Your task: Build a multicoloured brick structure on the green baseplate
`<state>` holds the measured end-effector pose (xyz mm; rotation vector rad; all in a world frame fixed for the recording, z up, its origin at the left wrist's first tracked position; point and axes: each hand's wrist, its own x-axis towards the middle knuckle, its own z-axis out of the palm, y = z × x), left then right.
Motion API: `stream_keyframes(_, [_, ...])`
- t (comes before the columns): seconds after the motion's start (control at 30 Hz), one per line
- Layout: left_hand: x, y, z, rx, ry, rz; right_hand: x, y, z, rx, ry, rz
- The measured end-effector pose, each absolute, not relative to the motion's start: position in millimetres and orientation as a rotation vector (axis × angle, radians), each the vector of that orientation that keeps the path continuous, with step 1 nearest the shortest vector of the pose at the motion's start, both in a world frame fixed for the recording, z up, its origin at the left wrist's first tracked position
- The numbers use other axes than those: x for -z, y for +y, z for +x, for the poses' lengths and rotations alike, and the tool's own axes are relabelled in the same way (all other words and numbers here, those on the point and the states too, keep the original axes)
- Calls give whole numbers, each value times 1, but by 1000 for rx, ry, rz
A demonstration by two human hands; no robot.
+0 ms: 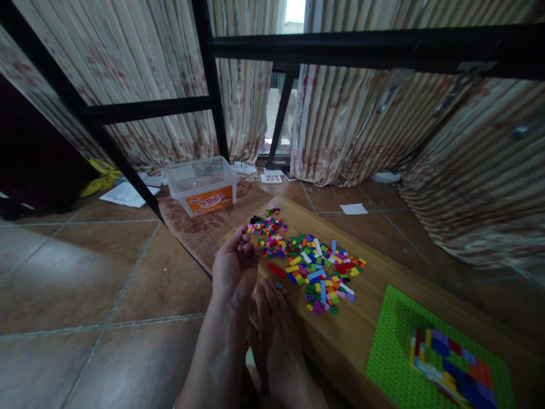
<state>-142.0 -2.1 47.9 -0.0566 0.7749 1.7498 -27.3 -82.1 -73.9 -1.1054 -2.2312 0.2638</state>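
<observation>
The left hand [238, 258] is raised at the table's near left edge, palm up, forearm rising from the bottom of the view. Its fingers curl loosely inward with the thumb to the left; whether something small sits between the fingertips, I cannot tell. The right hand [275, 312] lies lower, back up, fingers stretched forward and close together beside the left wrist. Its palm is hidden, so I cannot tell whether it grips anything. A small blue-grey brick [279, 286] is just beside its fingertips.

The loose bricks [317, 267] lie spread on the table [357, 335], ahead of the hands and to their right. Nearest the hands, a red brick [276, 270] lies with its long axis slanting from upper left to lower right. Farther right, a build [457, 360] sits on a green baseplate [394, 326], its long axis slanting the same way.

The left hand partly covers the table edge and borders the far bricks. Beyond it, a clear box [213, 201] stands on a mat [187, 230], before a black frame [149, 109] and curtains [340, 125].
</observation>
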Motion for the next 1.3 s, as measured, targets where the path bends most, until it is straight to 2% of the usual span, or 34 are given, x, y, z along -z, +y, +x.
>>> stream_keyframes(0.37, [-48, -3, -150, -1770, 752, -76, 60, -76, -2, -369, -2082, -1466])
stream_keyframes(0.63, [-46, -3, -149, -1744, 739, -80, 42, -64, 11, -422, -1805, -1461])
stream_keyframes(1.3, [-48, -3, -147, -1707, 724, -53, 37, -59, 17, -421, -1747, -1450])
